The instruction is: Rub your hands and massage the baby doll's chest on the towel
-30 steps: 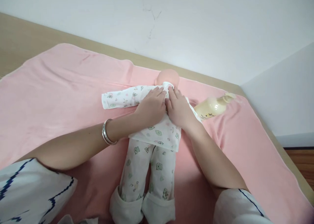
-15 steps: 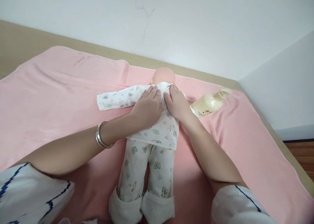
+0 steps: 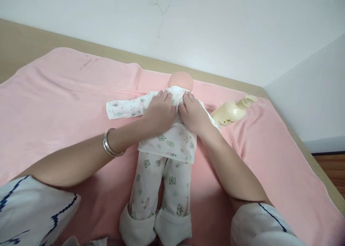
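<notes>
A baby doll lies stretched out, its bald head [image 3: 181,80] towards the wall; no face shows. It wears a white printed shirt [image 3: 172,141] and matching trousers [image 3: 147,181] with thick turned-up cuffs. My left hand [image 3: 161,109], a silver bangle on its wrist, rests on the shirt's upper left part, fingers stretched out. Beside it my right hand [image 3: 194,113] lies on the upper right part, fingers also extended and slightly bent. Between the two hands the shirt is creased. One sleeve [image 3: 124,108] spreads to the left; the other is mostly behind my right hand and forearm.
Pink cloth [image 3: 67,95] covers most of the wooden table [image 3: 16,37]. A pale yellow pump bottle [image 3: 231,111] lies tilted on its side, right of the doll. The white wall [image 3: 215,33] rises behind the table's far edge.
My left hand has slid slightly left over the shirt, and the fabric between my hands has shifted. The right hand stays at nearly the same spot. The view has tilted a little.
</notes>
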Demonstrator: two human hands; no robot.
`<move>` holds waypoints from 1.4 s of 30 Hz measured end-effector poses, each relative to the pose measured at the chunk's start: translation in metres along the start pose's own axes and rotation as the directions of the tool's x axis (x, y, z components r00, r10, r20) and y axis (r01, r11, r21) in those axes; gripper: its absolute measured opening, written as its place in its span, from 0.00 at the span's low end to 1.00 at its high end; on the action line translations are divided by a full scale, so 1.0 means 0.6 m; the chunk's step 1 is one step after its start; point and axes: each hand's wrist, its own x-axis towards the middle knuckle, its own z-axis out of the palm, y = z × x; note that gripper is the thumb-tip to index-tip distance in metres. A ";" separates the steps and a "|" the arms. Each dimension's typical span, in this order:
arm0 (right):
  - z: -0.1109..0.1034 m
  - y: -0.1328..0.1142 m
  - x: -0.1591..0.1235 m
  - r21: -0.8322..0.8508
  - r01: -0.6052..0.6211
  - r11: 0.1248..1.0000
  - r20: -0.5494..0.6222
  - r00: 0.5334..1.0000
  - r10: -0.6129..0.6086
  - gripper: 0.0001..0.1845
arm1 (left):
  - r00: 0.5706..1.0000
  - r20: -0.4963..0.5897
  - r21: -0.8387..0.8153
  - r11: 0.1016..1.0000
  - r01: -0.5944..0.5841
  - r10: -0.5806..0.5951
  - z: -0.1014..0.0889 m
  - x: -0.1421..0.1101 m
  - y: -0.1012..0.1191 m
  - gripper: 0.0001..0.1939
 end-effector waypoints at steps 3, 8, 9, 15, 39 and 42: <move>0.001 0.023 0.023 0.031 -0.030 0.999 -0.024 0.999 0.031 0.33 | 0.997 0.049 -0.054 0.997 0.056 -0.054 -0.008 -0.016 0.027 0.31; -0.001 0.000 -0.008 -0.069 -0.013 0.998 0.046 0.999 0.016 0.37 | 0.998 0.033 -0.138 0.989 0.052 -0.048 -0.019 0.013 -0.001 0.23; -0.002 -0.010 -0.020 -0.097 0.019 0.995 0.047 0.999 -0.014 0.37 | 0.999 0.013 -0.152 0.987 0.055 -0.053 -0.016 0.021 -0.012 0.21; -0.005 -0.032 -0.046 -0.061 0.085 0.995 0.011 0.996 -0.084 0.32 | 0.995 -0.093 -0.085 0.996 -0.031 0.023 0.028 0.024 -0.043 0.24; 0.002 0.003 0.009 0.080 -0.125 0.989 0.016 0.992 0.124 0.42 | 0.993 -0.006 -0.074 0.991 0.113 -0.114 0.001 -0.008 0.017 0.33; -0.002 0.004 0.011 0.059 -0.159 0.986 0.020 0.987 0.158 0.42 | 0.999 0.011 -0.074 0.996 0.044 -0.044 -0.009 -0.018 0.031 0.33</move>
